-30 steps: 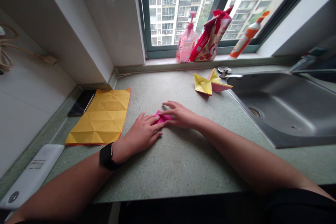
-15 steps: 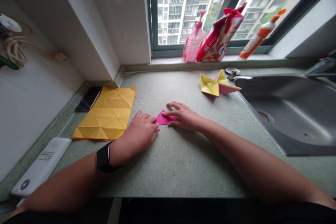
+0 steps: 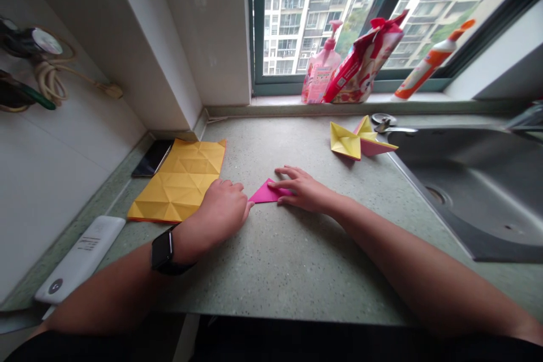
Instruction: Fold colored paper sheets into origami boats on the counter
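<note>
A small pink folded paper triangle [image 3: 263,192] lies on the counter between my hands. My left hand [image 3: 224,206], with a black watch [image 3: 163,251] on its wrist, has its fingers curled and its thumb at the triangle's left corner, which looks pinched there. My right hand [image 3: 303,189] rests over the right part of the paper with fingers spread, its fingertips on the pink surface and hiding that end. Just left of my left hand is a creased sheet of yellow-orange paper [image 3: 180,181].
Toward the back right stands a folded yellow and pink paper piece [image 3: 360,140], beside the steel sink [image 3: 428,215]. A phone [image 3: 153,157] and a white power strip-like device [image 3: 80,257] lie on the left. On the sill stand a pump bottle [image 3: 320,73], a red bag [image 3: 367,62] and an orange-white bottle [image 3: 430,65].
My left hand has drawn back leftward, its fingers curling in, so more of the triangle's left side shows. My right hand keeps its place on the paper. The whole view has shifted slightly.
</note>
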Available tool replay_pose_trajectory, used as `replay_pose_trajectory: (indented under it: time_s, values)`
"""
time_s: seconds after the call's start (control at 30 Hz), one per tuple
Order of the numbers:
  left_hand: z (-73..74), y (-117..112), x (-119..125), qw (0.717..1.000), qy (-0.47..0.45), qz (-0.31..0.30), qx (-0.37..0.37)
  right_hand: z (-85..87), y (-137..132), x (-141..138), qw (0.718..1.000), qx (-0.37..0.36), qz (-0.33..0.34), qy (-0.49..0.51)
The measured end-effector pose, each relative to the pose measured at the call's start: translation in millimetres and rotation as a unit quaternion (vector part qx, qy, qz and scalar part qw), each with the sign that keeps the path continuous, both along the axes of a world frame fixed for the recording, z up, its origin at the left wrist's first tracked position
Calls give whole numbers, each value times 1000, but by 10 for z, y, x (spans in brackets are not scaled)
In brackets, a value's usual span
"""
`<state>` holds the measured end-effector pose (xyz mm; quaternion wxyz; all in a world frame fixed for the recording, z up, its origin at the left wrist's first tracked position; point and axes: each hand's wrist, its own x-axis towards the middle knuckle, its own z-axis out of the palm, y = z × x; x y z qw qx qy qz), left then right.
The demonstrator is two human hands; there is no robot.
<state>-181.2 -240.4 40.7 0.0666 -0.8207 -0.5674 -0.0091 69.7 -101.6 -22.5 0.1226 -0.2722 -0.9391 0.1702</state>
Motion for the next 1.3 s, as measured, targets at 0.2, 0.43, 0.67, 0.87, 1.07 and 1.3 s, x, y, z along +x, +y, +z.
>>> replay_pose_trajectory:
  time_s: [0.2,0.43,0.67,0.87,1.07,1.3]
  values:
    - [-118,85,178,990,-94,-102,12,1,2,8,1000,7,1,-6]
    - [-261,96,192,991,-101,-88,9,71,51,71,999,-28,32,-20]
    - [-251,114,157,994,-80,-73,5,138,315,286,993,-109,16,-30]
    - [-275,107,152,993,-95,-66,23,161,293,291,994,-103,23,13]
    - [-343,139,129,981,-172,-80,38,180,58,106,993,-3,100,69]
    - [-347,157,123,981,-184,-62,16,170,-13,35,986,104,106,72]
